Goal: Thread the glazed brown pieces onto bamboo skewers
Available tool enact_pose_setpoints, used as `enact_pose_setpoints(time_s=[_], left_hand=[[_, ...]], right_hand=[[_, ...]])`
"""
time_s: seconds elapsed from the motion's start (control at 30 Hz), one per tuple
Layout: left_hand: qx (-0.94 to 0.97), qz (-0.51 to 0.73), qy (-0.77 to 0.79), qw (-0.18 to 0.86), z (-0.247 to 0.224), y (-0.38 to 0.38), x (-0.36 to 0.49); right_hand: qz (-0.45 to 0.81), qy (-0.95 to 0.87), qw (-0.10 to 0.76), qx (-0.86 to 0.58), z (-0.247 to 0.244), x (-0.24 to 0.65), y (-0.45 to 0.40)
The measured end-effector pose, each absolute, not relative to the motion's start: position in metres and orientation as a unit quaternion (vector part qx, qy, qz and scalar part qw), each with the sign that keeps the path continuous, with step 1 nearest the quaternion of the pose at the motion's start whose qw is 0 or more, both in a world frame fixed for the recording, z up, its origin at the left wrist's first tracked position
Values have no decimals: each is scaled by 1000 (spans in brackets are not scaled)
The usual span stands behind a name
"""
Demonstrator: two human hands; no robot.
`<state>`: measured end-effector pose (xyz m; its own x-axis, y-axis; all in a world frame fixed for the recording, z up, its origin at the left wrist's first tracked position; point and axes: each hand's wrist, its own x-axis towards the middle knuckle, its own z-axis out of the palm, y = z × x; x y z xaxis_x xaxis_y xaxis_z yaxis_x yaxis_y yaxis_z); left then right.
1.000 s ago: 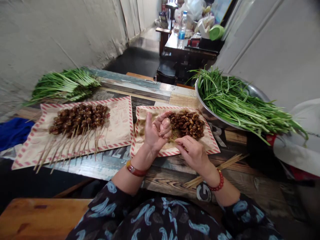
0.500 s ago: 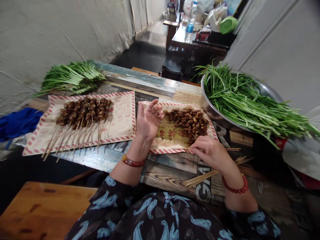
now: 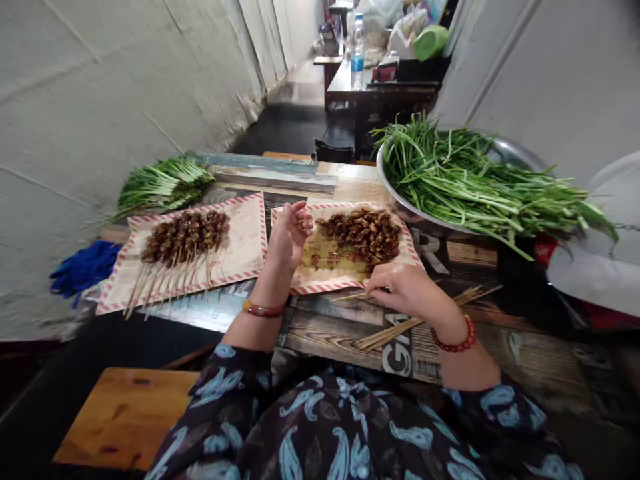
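My right hand is closed around a thin wooden skewer, whose bare end sticks out to the left over the table. My left hand is raised with its palm turned inward, thumb apart and fingers loosely bent; I see nothing in it. Between and beyond the hands, a heap of glossy brown pieces, looking like insect pupae, lies on a red-striped paper sheet. Left of my left hand, several loaded skewers rest side by side on a second striped sheet.
A bundle of loose skewers lies under my right wrist. A metal basin piled with green stalks stands at the right. Bundled greens and a blue cloth are at the left. A wooden stool is below.
My right hand now shows a skewer pointing left. The left hand stays raised, its fingers slightly more bent. The view has shifted, with more of the left side showing.
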<state>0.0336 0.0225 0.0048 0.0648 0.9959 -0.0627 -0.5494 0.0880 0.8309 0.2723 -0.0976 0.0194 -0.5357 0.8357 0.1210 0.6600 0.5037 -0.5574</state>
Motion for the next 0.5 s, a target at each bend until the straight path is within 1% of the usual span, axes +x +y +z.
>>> enact_pose_setpoints(time_s=[0.13,0.33,0.4,0.5], left_hand=[[465,514,420,585,10,19,44],[638,397,439,494,17,13,71],[656,374,440,486,19,12,78],[659,366,450,478,22,11,81]], right_hand=[[242,-840,189,-447,21,270,-97],[240,-815,243,-468,20,271,-90],[234,-818,234,-471,19,270,-90],[213,-846,181,-454,19,266,-92]])
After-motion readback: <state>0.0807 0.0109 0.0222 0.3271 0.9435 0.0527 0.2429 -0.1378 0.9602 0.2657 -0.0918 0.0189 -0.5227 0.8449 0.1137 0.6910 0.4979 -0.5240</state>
